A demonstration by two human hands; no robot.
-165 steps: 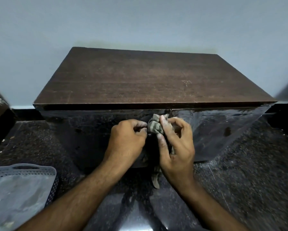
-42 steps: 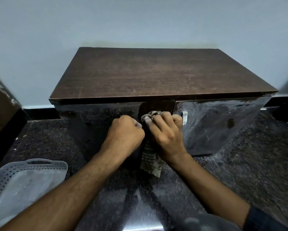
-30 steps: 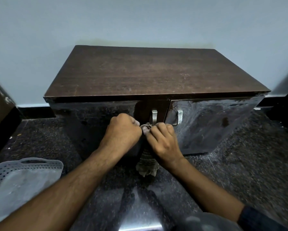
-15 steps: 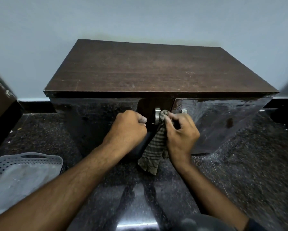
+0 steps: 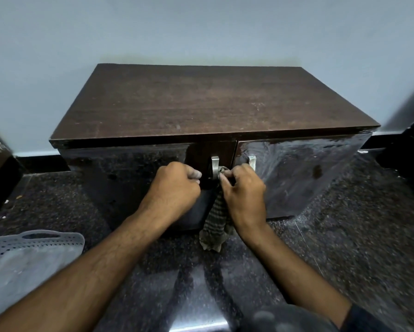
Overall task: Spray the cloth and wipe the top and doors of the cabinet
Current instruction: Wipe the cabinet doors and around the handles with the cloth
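A: What's the biggest thing here?

B: The cabinet (image 5: 213, 101), backed against the wall (image 5: 201, 27) on the dark speckled floor (image 5: 345, 236), its glossy doors (image 5: 297, 176) facing the person. A perforated grey tray (image 5: 28, 255) lies on the floor at the left.

A: And the cloth?

B: The striped cloth (image 5: 215, 224) hangs down in front of where the doors meet. The right hand (image 5: 245, 190) pinches its top end against the metal handle (image 5: 214, 167), probably to rub the handle itself.

A: The other hand?

B: The left hand (image 5: 174, 188) is a closed fist just beside that handle. Whether it grips anything, I cannot tell; perhaps it steadies the door.
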